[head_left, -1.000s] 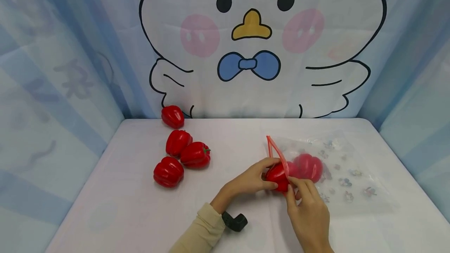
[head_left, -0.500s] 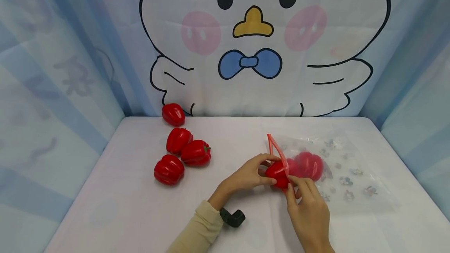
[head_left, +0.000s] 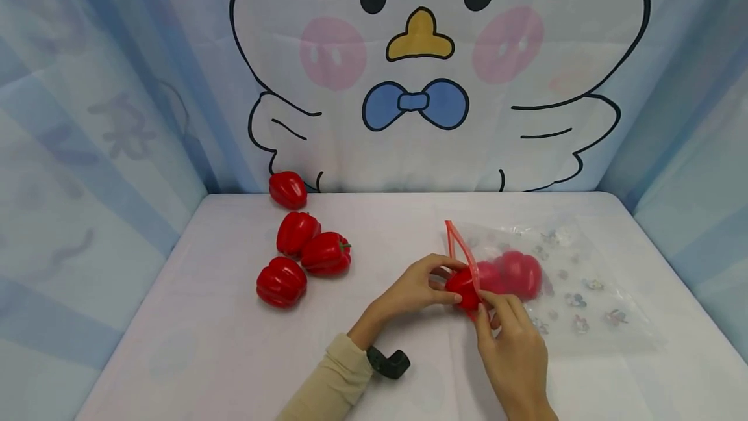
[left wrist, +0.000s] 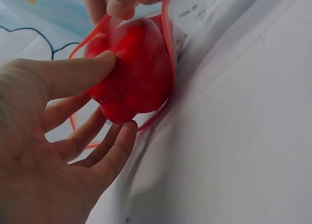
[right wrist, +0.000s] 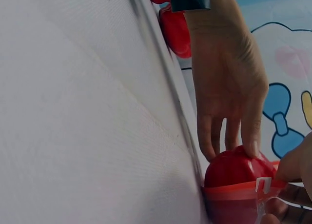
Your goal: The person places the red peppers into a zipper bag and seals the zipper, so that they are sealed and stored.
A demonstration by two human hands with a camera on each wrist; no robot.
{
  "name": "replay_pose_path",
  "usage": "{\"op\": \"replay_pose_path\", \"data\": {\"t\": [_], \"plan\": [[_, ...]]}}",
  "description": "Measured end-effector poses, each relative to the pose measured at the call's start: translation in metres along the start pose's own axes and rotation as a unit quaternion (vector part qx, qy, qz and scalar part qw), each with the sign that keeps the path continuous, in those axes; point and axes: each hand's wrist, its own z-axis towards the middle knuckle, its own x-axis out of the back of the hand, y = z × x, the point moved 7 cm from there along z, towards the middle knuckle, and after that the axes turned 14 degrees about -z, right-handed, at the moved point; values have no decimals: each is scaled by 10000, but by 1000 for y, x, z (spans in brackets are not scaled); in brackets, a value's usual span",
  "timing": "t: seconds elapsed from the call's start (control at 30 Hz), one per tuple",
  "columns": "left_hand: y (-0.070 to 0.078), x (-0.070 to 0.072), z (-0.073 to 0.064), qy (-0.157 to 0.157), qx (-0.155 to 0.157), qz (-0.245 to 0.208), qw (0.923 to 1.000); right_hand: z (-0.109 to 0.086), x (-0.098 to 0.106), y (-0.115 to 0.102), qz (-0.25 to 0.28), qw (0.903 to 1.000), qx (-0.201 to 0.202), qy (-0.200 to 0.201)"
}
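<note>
A clear zip bag (head_left: 608, 278) with printed pictures lies on the right of the table, its red-edged mouth (head_left: 467, 255) facing left. Red bell peppers (head_left: 523, 275) show through its film. Half inside the mouth is another red bell pepper (left wrist: 139, 68); my left hand (head_left: 409, 288) holds it, thumb on one side and fingertips on the other. My right hand (head_left: 514, 349) pinches the near side of the bag's red edge between thumb and fingers. In the right wrist view a small clear slider (right wrist: 263, 185) sits on that edge, beside the right fingers.
Several loose red bell peppers (head_left: 326, 255) lie on the left of the white table (head_left: 204, 343), one of them at the far edge. A patterned curtain (head_left: 411, 161) stands behind. A black wrist device (head_left: 389, 364) is on the left wrist.
The held pepper has moved slightly right, deeper into the bag mouth, and those inside have shifted right too. My right hand keeps its place on the bag edge.
</note>
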Motion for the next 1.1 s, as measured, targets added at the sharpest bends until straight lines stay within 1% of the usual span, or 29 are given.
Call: {"op": "replay_pose_path", "data": {"t": [0.1,0.2,0.5,0.8,0.9,1.1], "plan": [[0,-5,0,18,-9,-79,10000,0,0,0,-7,10000,25,49],[-1,-9,0,103,-46,-144,9998,1,0,1,-9,10000,15,28],[-4,-20,0,210,-76,-19,9997,1,1,2,-26,9999,22,107],[-9,-28,2,323,23,-232,9992,0,3,0,5,9997,82,243],[-11,-30,3,396,48,-201,9990,0,2,0,28,9996,94,249],[-13,-33,3,465,16,-31,9989,0,-1,1,-119,9999,7,99]]}}
